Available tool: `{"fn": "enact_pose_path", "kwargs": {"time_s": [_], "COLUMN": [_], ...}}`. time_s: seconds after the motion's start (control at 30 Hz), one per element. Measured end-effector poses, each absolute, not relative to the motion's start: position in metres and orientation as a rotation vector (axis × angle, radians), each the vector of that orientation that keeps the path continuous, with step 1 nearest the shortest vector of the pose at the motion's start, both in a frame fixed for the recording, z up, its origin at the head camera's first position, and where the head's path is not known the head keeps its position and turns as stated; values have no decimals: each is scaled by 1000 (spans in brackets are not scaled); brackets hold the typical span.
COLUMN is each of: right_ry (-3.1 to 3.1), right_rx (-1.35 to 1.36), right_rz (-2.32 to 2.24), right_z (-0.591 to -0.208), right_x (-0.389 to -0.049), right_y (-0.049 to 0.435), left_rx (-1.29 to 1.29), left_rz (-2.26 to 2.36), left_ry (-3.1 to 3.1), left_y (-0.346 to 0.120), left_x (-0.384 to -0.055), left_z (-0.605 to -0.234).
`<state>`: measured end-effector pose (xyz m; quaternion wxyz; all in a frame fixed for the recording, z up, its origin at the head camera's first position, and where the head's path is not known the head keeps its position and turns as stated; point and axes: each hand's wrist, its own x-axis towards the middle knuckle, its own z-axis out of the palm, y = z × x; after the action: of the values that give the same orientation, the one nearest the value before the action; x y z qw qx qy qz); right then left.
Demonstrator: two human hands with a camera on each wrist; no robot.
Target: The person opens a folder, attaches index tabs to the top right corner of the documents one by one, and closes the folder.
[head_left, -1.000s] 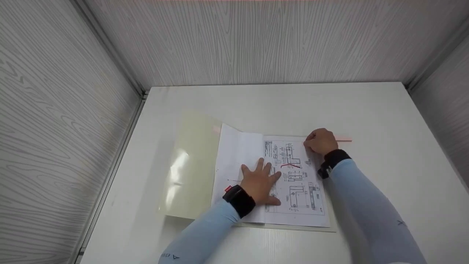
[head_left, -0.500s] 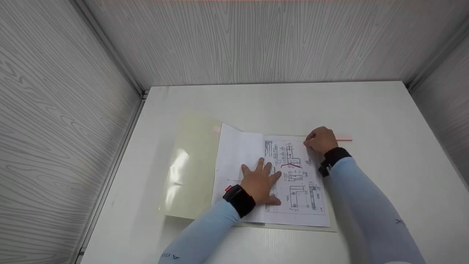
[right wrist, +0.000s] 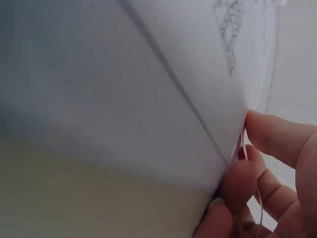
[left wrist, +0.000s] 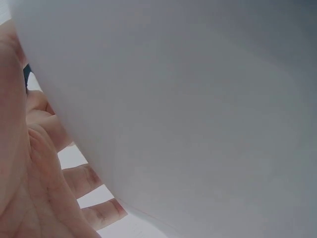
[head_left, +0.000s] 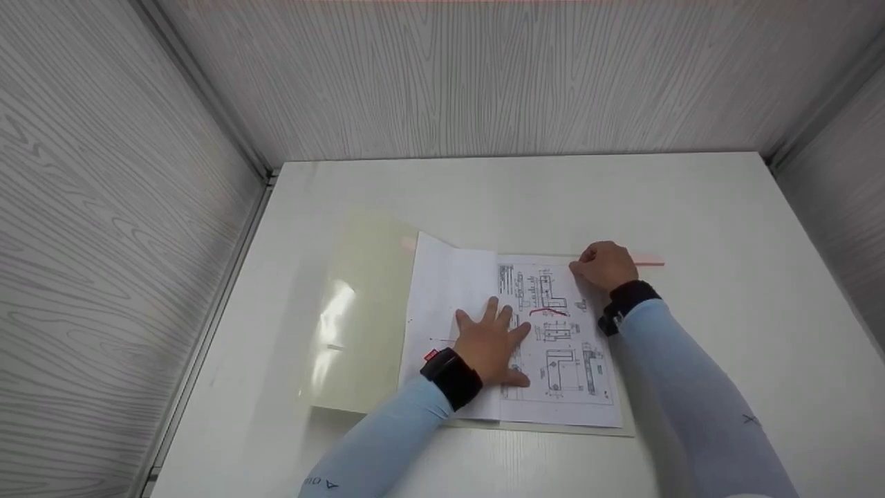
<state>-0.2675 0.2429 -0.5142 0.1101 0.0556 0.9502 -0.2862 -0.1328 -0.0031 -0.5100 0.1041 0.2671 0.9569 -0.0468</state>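
Observation:
In the head view an open document folder with a pale yellow-green cover lies on the white table. My left hand rests on its pages, fingers spread, across the fold between a blank turned page and a sheet of technical drawings with a red mark. At the sheet's top right corner, my right hand pinches the paper between thumb and fingers. The right wrist view shows the fingertips on the edge of the lifted paper. A white page covers much of the left wrist view.
A flat pinkish-orange strip sticks out beyond the right hand. Behind the table stands a wood-grain panel, with a further panel on the left. The folder's left cover is partly raised and casts a shadow.
My right hand has shifted very slightly left with the sheet's corner. The left hand stays in place on the pages.

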Motion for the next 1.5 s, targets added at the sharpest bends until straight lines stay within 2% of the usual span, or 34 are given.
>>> {"fn": "enact_pose_path", "kwargs": {"time_s": [1.5], "right_ry": [2832], "right_rx": [134], "right_rz": [-874], "right_z": [-514], "right_x": [-267], "right_y": [244], "left_rx": [790], "left_rz": [-104], "left_ry": [2810], "left_y": [-1], "left_x": [-132], "left_z": [-512]}}
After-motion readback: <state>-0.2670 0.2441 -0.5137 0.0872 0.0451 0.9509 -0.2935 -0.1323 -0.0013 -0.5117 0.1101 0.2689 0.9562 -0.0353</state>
